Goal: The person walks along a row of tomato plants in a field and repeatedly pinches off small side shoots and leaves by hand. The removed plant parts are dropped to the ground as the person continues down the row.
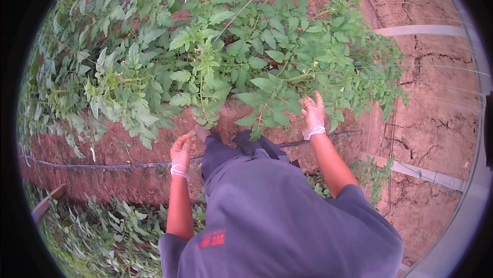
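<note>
Tomato plants (231,58) with green leaves and small yellow flowers (315,64) spread before me. My right hand (314,112), in a thin clear plastic glove, is at the edge of the leaves with its fingers apart. No held thing shows in it. Also gloved, my left hand (181,153) is over bare soil, to the left of my legs. Its fingers are bent and close together near the tips. A small pale spot shows at those fingertips; whether it is a held thing is unclear.
A dark drip hose (115,166) runs along the reddish soil past my feet. A thin string (250,2) slants down into the plants. More plants (115,231) grow behind me. On the right are a cracked earth wall (423,124) and pale strips (420,30).
</note>
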Action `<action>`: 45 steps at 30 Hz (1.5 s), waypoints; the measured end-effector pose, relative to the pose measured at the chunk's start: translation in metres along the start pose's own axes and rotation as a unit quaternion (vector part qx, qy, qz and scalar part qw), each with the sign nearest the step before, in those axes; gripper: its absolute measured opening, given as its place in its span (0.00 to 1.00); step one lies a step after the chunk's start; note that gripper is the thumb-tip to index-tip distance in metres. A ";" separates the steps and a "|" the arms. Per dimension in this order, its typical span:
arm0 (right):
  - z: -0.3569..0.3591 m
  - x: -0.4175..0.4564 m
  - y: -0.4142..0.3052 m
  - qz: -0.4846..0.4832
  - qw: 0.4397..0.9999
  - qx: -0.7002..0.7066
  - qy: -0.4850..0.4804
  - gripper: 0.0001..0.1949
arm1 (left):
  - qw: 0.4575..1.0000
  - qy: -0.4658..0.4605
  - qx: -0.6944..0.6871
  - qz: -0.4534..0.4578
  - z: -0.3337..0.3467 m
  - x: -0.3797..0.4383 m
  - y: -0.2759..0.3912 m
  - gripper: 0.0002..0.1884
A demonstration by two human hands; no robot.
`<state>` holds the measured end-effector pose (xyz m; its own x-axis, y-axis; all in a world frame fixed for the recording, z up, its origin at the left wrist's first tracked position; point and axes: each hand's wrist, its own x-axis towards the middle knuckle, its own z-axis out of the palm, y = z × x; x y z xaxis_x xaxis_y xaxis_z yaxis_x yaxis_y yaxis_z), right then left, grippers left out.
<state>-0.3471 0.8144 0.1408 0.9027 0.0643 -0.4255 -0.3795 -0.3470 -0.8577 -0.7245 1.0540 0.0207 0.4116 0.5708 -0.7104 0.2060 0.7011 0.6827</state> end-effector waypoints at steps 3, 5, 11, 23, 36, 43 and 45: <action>0.003 0.002 -0.001 -0.007 0.999 -0.037 0.021 0.42 | 0.998 -0.009 0.022 0.057 -0.004 0.025 0.023 0.09; 0.012 -0.006 -0.006 0.000 0.999 -0.032 0.024 0.41 | 0.997 -0.020 0.025 0.064 0.003 0.034 0.044 0.11; 0.087 -0.032 -0.043 -0.160 0.981 -0.032 -0.104 0.41 | 0.970 -0.002 0.150 0.192 0.031 0.059 0.089 0.16; 0.236 -0.033 -0.129 -0.264 0.902 -0.091 -0.330 0.17 | 0.911 0.028 0.289 0.293 0.117 0.113 0.151 0.24; 0.196 -0.063 -0.102 -0.191 0.877 -0.151 -0.415 0.11 | 0.842 -0.040 0.530 0.091 0.148 0.128 0.123 0.24; 0.176 -0.023 -0.076 -0.221 0.895 -0.165 -0.350 0.10 | 0.772 0.010 0.595 0.222 0.128 0.128 0.070 0.23; 0.170 -0.011 -0.068 -0.201 0.908 -0.168 -0.327 0.10 | 0.869 -0.002 0.453 0.197 0.112 0.131 0.066 0.19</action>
<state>-0.3658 0.9967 0.1548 0.5996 0.7524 -0.2727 0.1368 -0.4321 -0.8914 -0.5575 1.1265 -0.0081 0.6116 0.6878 -0.3910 0.6625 -0.1750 0.7284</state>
